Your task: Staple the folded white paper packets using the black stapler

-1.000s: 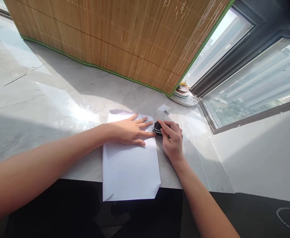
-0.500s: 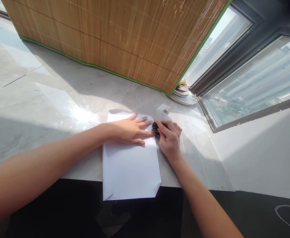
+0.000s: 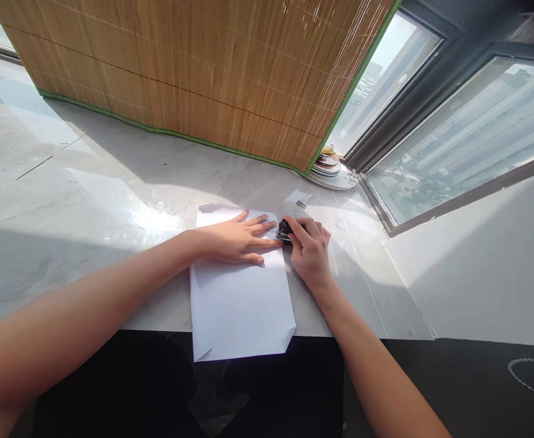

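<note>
A stack of white paper [image 3: 243, 310] lies on the grey marbled counter, its near end sticking out past the counter's edge and some corners folded. My left hand [image 3: 239, 239] rests flat on its upper part, fingers spread to the right. Small dark marks that look like staples [image 3: 269, 219] cluster by those fingertips. In my right hand [image 3: 311, 246] is a small black stapler [image 3: 285, 230], its front end at the paper's right edge, close to the left fingertips. My right fingers cover most of it. Just beyond lies a clear plastic wrapper [image 3: 294, 198] with small dark strips on it.
A bamboo blind [image 3: 179, 73] with green edging hangs over the back of the counter [image 3: 134, 286]. Stacked plates [image 3: 333, 173] sit in the corner by the window [image 3: 472, 140]. A white wall [image 3: 477, 274] borders the right side. A braided cord [image 3: 513, 371] shows at lower right.
The whole view has shifted slightly. My right hand has rolled a little, baring more of the stapler, which stays at the paper's edge. My left hand keeps its place on the paper.
</note>
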Motion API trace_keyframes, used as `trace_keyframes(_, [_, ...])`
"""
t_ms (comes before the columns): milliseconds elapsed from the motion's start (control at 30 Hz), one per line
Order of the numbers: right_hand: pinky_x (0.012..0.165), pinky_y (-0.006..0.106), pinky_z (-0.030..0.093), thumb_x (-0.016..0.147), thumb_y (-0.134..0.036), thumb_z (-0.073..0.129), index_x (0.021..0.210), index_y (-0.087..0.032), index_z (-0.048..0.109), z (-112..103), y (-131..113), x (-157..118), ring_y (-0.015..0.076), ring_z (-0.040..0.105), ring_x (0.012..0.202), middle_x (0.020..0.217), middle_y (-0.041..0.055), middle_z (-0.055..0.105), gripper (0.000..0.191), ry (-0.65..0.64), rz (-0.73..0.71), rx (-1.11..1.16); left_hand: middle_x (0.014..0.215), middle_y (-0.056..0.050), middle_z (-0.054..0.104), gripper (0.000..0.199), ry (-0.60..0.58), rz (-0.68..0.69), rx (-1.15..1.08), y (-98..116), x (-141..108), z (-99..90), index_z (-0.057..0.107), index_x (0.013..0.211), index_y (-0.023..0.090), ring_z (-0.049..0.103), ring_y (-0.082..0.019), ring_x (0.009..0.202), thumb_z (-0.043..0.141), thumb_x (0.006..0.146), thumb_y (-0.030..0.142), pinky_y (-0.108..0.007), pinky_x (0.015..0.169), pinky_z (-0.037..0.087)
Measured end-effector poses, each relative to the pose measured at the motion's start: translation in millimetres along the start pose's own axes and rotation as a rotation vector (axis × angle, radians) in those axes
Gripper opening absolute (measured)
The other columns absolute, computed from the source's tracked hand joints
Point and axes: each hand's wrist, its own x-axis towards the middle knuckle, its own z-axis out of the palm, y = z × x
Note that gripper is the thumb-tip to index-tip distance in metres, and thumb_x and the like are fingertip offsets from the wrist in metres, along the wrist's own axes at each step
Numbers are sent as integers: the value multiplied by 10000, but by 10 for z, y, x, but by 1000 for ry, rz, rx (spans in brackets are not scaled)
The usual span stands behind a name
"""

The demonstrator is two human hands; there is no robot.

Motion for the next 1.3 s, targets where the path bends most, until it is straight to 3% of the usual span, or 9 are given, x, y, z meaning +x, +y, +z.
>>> trace_keyframes(433, [936, 517, 518, 923, -233, 590, 1369, -240, 684, 2, 204, 4, 355, 645, 1059, 1173, 150, 727, 456, 121, 306, 16, 1760, -51, 398, 589, -54, 40, 38, 49, 24, -165, 595, 1558, 396, 284, -365, 1649, 562, 1034, 662, -576, 1325, 214])
trace_keyframes(500, [908, 498, 536, 907, -241, 599, 1281, -216, 709, -30, 205, 16, 350, 671, 1023, 1135, 152, 748, 391, 153, 333, 39, 1649, -78, 541, 539, 86, 19, -32, -3, 17, -259, 688, 1432, 339, 421, -340, 1561, 519, 1045, 674, -542, 1291, 300])
trace_keyframes(600, [888, 485, 552, 918, -295, 625, 1221, -193, 711, -121, 36, 65, 349, 695, 1013, 1120, 161, 767, 332, 256, 335, 81, 1085, -124, 741, 589, 545, -159, -295, -180, -61, -446, 714, 881, 232, 656, -272, 1132, 384, 1077, 679, -453, 1062, 511])
trace_keyframes(733, [864, 410, 562, 936, -309, 671, 1175, -227, 706, -165, -560, 117, 284, 722, 957, 1077, 102, 783, 254, 119, 240, 276, 558, 3, 310, 643, 1112, -342, -962, -495, -232, -661, 263, 597, 236, 409, -156, 571, 492, 1044, 637, -316, 584, 416])
trace_keyframes(833, [824, 341, 530, 926, -248, 696, 1136, -239, 699, -23, -1050, 110, 238, 712, 914, 1026, 60, 775, 210, -78, 202, 337, 558, 51, 161, 684, 1285, -187, -1345, -639, -321, -740, 160, 625, 222, 235, -114, 504, 687, 962, 499, -294, 492, 257])
trace_keyframes(967, [752, 287, 463, 886, -187, 725, 1070, -237, 690, 226, -1323, 118, 208, 673, 879, 984, 33, 744, 194, -175, 171, 303, 557, 60, 129, 668, 1295, -75, -1504, -680, -356, -756, 129, 649, 216, 193, -103, 496, 714, 936, 362, -294, 475, 193])
trace_keyframes(1133, [712, 274, 417, 1031, -476, 630, 955, -208, 727, 142, -711, 318, 179, 611, 778, 845, 24, 698, 295, -152, 123, 296, 561, 55, 134, 655, 1293, -43, -1543, -693, -367, -747, 115, 661, 215, 201, -104, 497, 700, 937, 319, -299, 469, 180])
trace_keyframes(1200, [646, 290, 345, 1122, -427, 404, 684, -192, 686, 20, -247, 391, 169, 548, 657, 657, 38, 607, 571, -176, 308, 50, 561, 53, 136, 654, 1297, -34, -1545, -709, -372, -747, 113, 661, 214, 203, -104, 499, 698, 937, 313, -300, 469, 181])
trace_keyframes(1300, [660, 313, 337, 1091, -333, 424, 627, -179, 711, -91, 377, 399, 202, 613, 709, 702, 98, 669, 566, -313, 441, -315, 559, 51, 129, 657, 1293, -25, -1551, -739, -377, -745, 113, 653, 209, 204, -103, 502, 703, 927, 302, -299, 471, 175])
